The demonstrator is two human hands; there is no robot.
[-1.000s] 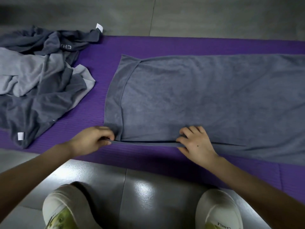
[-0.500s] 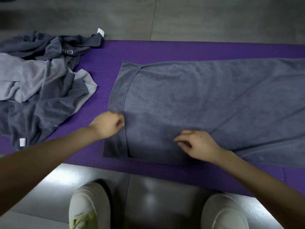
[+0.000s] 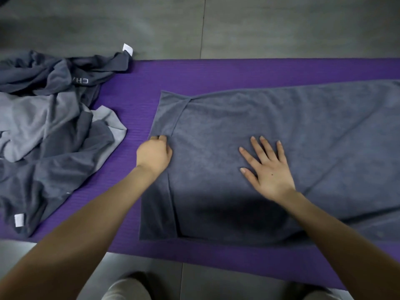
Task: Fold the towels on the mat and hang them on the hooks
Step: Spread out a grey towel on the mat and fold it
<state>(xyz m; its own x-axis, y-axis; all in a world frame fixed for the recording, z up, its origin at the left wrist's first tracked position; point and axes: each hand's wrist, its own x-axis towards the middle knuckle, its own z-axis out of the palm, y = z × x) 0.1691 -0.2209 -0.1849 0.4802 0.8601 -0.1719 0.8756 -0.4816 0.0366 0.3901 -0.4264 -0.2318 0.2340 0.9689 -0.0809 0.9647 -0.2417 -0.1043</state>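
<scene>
From the head camera we look down on a purple mat [image 3: 134,118] laid over a grey floor [image 3: 151,24]. A grey towel [image 3: 270,118] lies spread flat on the mat and runs out of view past the right edge.

Our left hand [image 3: 154,155] sits on the towel's left side, on the narrow folded band along that end. Its fingers are curled tight with the fingertips [image 3: 159,137] dug into the cloth. From behind the knuckles it looks like a pinch on the band, though the pads themselves are hidden from us. Small creases run up the band from this grip toward the towel's far left corner.

Our right hand [image 3: 267,167] lies to the right of that grip, well apart from it, on the towel's middle. It is flat, palm down, with the fingers straight and spread, pressing the cloth onto the mat and gripping nothing. Long diagonal creases cross the towel to the right of this hand. Nearer to us than both hands, a shadow darkens the cloth up to the towel's near edge, which lies inside the mat's near border.

To the left of the pinching hand, apart from it across a strip of bare mat, sits a crumpled heap of towels [image 3: 49,131] in dark and light grey. One white tag [image 3: 127,49] stands at the heap's far end and another [image 3: 19,220] at its near end. Below our forearms, the blurred tops of two pale shoes [image 3: 127,289] show on the floor.
</scene>
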